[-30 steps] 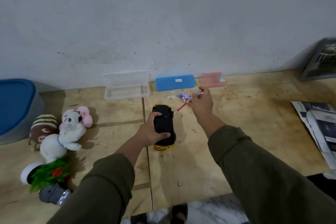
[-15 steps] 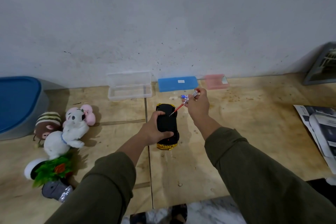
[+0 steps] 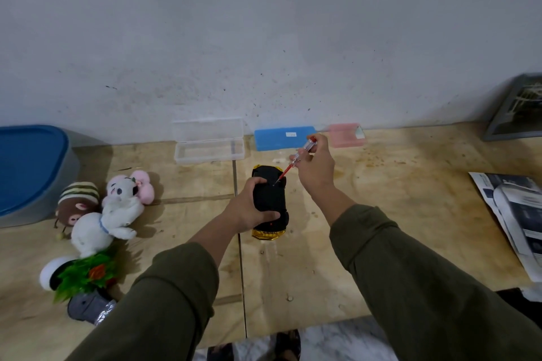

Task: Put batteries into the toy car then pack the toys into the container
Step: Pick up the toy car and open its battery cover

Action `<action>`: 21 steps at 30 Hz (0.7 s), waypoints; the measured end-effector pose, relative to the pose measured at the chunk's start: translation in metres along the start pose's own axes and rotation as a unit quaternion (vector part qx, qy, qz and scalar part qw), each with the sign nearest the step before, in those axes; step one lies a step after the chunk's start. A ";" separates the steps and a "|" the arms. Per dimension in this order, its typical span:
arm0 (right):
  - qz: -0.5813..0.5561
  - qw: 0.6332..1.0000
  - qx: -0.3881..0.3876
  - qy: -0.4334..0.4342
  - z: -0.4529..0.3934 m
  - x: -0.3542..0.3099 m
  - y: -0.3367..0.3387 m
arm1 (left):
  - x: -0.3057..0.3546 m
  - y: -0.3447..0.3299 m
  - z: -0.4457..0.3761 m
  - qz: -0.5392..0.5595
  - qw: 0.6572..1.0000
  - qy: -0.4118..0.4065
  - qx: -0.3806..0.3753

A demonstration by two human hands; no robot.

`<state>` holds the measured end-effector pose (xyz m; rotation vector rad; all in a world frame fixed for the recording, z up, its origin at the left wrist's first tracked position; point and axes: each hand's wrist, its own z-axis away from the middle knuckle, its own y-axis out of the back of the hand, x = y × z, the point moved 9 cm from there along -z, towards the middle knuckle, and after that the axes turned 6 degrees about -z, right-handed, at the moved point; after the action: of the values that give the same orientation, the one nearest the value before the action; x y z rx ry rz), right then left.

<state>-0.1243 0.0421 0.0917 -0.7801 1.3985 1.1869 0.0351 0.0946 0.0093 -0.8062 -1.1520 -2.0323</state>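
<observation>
The toy car (image 3: pixel 271 199) lies upside down on the wooden table (image 3: pixel 396 214), black underside up, gold body showing at its near end. My left hand (image 3: pixel 249 211) grips its left side and near end. My right hand (image 3: pixel 315 167) pinches a small red screwdriver (image 3: pixel 296 163), whose tip touches the car's underside near the far end. At the far left stands the grey container with a blue lid (image 3: pixel 29 167). Plush toys lie left of the car: a white and pink bear (image 3: pixel 114 208) and a brown striped one (image 3: pixel 76 202). No batteries are visible.
A clear open case (image 3: pixel 208 145), a blue box (image 3: pixel 283 138) and a pink box (image 3: pixel 346 135) line the wall. A green plastic plant toy (image 3: pixel 82 272) and a grey object (image 3: pixel 88 306) lie near left. Papers (image 3: pixel 516 214) lie right, with a framed picture (image 3: pixel 516 108) leaning behind them.
My right hand moved the screwdriver left and down, from beside the car until its tip meets the underside. My left hand kept hold of the car.
</observation>
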 end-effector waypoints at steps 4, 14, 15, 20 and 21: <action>0.011 1.000 0.008 0.012 0.001 -0.003 0.001 | 0.004 0.003 0.003 0.017 1.000 0.004 0.013; 0.091 0.974 -0.166 0.123 0.020 -0.044 -0.038 | 0.003 0.005 0.007 0.061 0.998 0.016 0.019; 0.088 0.973 -0.173 0.126 0.023 -0.048 -0.040 | 0.002 0.006 0.007 0.076 0.997 0.022 0.017; 0.079 0.976 -0.156 0.129 0.027 -0.058 -0.041 | 0.004 0.008 0.007 0.097 0.995 0.030 0.006; 0.082 0.976 -0.155 0.127 0.026 -0.059 -0.041 | 0.005 0.006 0.007 0.099 0.995 0.031 0.000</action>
<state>-0.0667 0.0460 0.1412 -1.0821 1.5269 1.4979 0.0385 0.0974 0.0189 -0.8186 -0.9972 -1.8796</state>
